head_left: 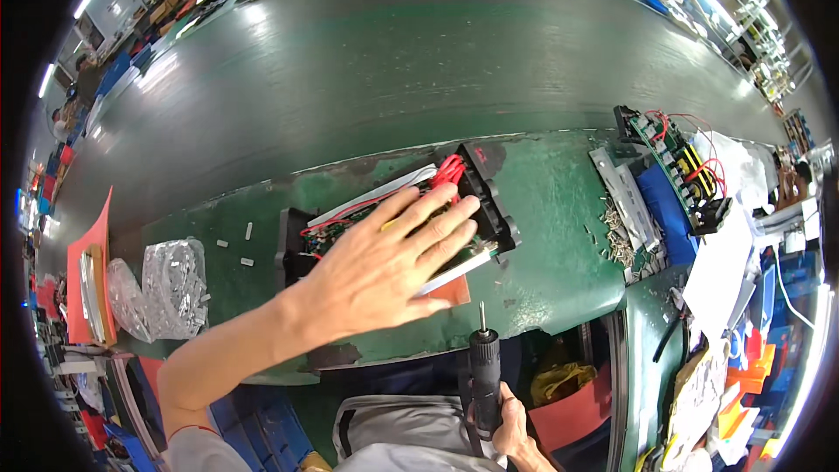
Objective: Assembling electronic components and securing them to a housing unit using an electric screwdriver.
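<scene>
My left hand (pixel 384 253) lies flat with fingers spread over an electronic assembly that has black plastic end pieces (pixel 491 201). A bundle of red wires (pixel 447 171) shows past my fingertips, and a pale metal strip (pixel 371 195) runs along the far side. Much of the circuit board is hidden under the hand. Down by the bench's near edge, my right hand (pixel 511 424) is wrapped round a black electric screwdriver (pixel 486 376). Its bit points up and away from me, apart from the assembly.
A second board assembly with red wires (pixel 682 162) rests on a blue bin (pixel 666 210) at the right, beside metal strips (pixel 626 201) and a heap of screws (pixel 619 240). On the left lie clear plastic bags (pixel 175 288) and small loose pieces (pixel 248 231). A conveyor belt (pixel 419 61) runs beyond the bench.
</scene>
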A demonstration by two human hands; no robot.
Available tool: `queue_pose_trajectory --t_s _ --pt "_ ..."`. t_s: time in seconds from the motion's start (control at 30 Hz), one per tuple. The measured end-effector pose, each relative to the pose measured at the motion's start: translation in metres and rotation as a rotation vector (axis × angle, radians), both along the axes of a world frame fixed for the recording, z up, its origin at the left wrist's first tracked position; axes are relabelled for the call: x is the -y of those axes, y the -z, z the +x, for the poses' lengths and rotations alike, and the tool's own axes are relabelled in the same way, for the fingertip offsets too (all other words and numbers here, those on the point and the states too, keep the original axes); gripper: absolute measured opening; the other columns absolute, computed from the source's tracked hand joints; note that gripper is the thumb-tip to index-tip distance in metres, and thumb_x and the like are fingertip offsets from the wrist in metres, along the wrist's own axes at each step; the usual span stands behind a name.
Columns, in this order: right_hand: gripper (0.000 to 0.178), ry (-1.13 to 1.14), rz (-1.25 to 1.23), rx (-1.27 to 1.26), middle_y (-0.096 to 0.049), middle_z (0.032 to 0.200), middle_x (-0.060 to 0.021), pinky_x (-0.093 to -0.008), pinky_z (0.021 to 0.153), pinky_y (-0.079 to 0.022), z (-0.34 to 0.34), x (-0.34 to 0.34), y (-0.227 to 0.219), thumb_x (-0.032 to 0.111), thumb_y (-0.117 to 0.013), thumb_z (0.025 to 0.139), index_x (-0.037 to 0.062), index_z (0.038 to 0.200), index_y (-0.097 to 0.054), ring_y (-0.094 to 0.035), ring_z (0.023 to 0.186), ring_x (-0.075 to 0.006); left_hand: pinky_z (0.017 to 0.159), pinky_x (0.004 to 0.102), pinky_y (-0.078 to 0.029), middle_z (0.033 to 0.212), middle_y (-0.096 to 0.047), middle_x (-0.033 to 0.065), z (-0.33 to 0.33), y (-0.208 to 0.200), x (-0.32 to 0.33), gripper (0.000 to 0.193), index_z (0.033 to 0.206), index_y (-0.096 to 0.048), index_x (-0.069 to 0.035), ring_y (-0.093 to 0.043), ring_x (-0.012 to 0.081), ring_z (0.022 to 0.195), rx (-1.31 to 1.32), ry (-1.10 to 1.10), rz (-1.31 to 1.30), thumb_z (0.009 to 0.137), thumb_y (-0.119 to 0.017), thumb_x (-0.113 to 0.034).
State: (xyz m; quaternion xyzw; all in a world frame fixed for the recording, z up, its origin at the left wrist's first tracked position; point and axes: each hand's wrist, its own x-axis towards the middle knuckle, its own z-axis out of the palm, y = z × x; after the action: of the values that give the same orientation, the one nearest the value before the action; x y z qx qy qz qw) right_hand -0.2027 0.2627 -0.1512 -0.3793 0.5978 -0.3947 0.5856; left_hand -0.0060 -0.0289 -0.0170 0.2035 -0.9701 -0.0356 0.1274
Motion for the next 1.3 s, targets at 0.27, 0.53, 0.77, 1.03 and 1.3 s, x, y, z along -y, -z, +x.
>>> queue_pose_trajectory --t_s 0.27,0.53,0.77,1.03,1.3 --pt "0.081 0.118 -0.025 0.044 -0.07 0.083 -0.0064 -0.0333 0.069 -0.051 -0.006 0.0 0.007 0.071 -0.025 0.107 -0.0006 0.116 -0.061 -0.064 0.073 -0.0166 0.119 0.0465 -0.039 0.139 -0.059 0.016 0.002 0.006 0.011 0.074 0.134 -0.063 0.003 -0.048 0.0328 0.142 0.086 -0.001 -0.048 0.086 -0.076 -0.052" --pt "0.047 0.5 0.182 0.475 -0.07 0.091 -0.0085 -0.0303 0.089 -0.056 -0.054 -0.027 0.086 0.044 -0.058 0.105 0.0063 0.132 -0.067 -0.065 0.086 -0.0198 0.091 0.0417 -0.049 0.102 -0.069 0.0136 -0.032 0.003 0.062 0.025 0.095 -0.069 -0.002 -0.064 0.0281 0.107 0.011 0.317 0.048 0.08 -0.063 -0.021" --pt "0.068 0.518 0.065 0.32 -0.059 0.148 -0.0126 -0.0427 0.112 -0.046 -0.032 -0.012 0.056 0.055 -0.04 0.109 0.0029 0.152 -0.052 -0.058 0.132 -0.029 0.093 0.0453 -0.053 0.106 -0.068 0.0121 -0.02 -0.006 0.076 0.04 0.106 -0.077 -0.007 -0.063 0.0291 0.109 0.129 0.404 0.161 0.071 -0.068 -0.023" --pt "0.078 0.337 0.084 0.327 -0.073 0.097 -0.0133 -0.0394 0.073 -0.061 -0.068 -0.009 0.13 0.067 -0.046 0.1 0.0014 0.14 -0.062 -0.07 0.077 -0.0277 0.087 0.0453 -0.057 0.109 -0.07 0.0047 -0.042 0.001 0.098 0.025 0.113 -0.072 -0.017 -0.065 0.0272 0.112 0.172 0.588 -0.069 0.089 -0.068 -0.024" --pt "0.084 0.339 -0.052 0.139 -0.061 0.071 -0.0075 -0.029 0.056 -0.044 -0.014 0.003 0.027 0.074 -0.03 0.104 0.0001 0.133 -0.057 -0.058 0.06 -0.0172 0.079 0.0374 -0.056 0.088 -0.063 0.0037 -0.021 -0.025 0.103 0.008 0.081 -0.062 -0.01 -0.064 0.0232 0.091 0.265 0.594 -0.31 0.087 -0.066 -0.015"
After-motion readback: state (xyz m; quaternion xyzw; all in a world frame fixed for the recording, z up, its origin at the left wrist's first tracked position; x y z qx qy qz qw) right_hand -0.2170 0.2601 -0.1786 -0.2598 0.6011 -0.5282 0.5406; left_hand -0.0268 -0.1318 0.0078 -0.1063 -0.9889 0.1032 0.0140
